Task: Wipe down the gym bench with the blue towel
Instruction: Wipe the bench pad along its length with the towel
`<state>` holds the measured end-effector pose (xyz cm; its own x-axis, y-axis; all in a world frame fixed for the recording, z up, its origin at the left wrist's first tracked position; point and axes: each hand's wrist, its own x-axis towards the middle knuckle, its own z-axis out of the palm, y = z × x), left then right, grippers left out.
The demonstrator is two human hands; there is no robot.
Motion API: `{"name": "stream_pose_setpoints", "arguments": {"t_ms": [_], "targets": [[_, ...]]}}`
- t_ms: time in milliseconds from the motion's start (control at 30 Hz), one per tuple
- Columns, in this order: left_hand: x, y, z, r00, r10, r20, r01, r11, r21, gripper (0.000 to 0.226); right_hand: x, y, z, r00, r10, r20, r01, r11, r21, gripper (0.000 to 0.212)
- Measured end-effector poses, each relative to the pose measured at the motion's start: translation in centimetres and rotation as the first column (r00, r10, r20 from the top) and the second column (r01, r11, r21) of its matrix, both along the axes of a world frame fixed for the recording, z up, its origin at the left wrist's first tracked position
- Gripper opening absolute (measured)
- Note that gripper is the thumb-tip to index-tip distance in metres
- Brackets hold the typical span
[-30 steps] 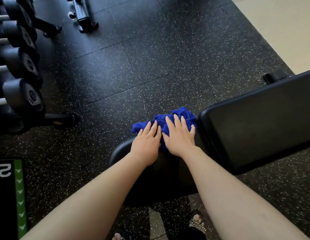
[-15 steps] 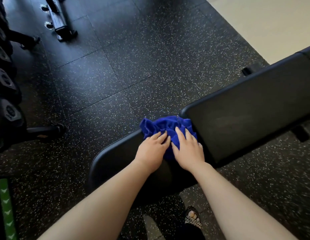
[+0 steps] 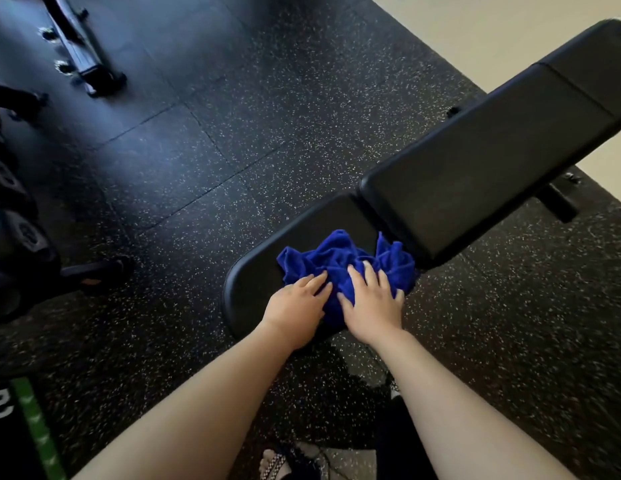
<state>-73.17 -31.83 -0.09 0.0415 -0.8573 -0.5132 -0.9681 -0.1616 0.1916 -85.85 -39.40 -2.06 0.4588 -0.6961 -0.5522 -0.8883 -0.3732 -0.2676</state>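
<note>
A crumpled blue towel [image 3: 340, 259] lies on the black seat pad [image 3: 253, 275] of the gym bench, close to the gap before the long back pad [image 3: 475, 168]. My left hand [image 3: 295, 308] and my right hand [image 3: 371, 306] press side by side on the towel's near edge, fingers spread flat on the cloth. Both palms hide the towel's near part. The back pad runs away to the upper right.
Speckled black rubber floor surrounds the bench. A dumbbell rack [image 3: 14, 216] stands at the left, with its foot [image 3: 94, 270] jutting toward the bench. Another machine base [image 3: 84, 53] lies at the top left. A green-edged mat [image 3: 32, 427] is at the bottom left. My sandalled foot [image 3: 274, 462] is below.
Both hands and the towel have slid back from the far edge of the seat pad toward its near side. The view has shifted, and more of the back pad shows.
</note>
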Motion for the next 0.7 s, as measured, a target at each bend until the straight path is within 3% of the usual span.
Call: {"name": "stream_pose_setpoints", "arguments": {"t_ms": [367, 467, 533, 700], "targets": [[4.5, 10.0, 4.1, 0.981, 0.183, 0.061, -0.179, 0.982, -0.064, 0.030, 3.9, 9.9, 2.8, 0.977, 0.165, 0.133, -0.181, 0.976, 0.121, 0.061], [4.7, 11.1, 3.8, 0.962, 0.273, 0.018, -0.270, 0.959, -0.087, 0.050, 3.1, 11.4, 2.3, 0.957, 0.250, 0.146, -0.260, 0.964, 0.052, 0.062], [4.6, 10.9, 3.0, 0.959, 0.282, 0.004, -0.282, 0.959, -0.021, 0.063, 2.8, 11.2, 1.8, 0.954, 0.258, 0.150, -0.265, 0.964, 0.030, 0.063], [3.4, 10.1, 1.1, 0.979, 0.186, 0.086, -0.192, 0.979, 0.074, 0.063, 2.3, 9.3, 1.7, 0.931, 0.321, 0.171, -0.328, 0.945, 0.011, 0.063]]}}
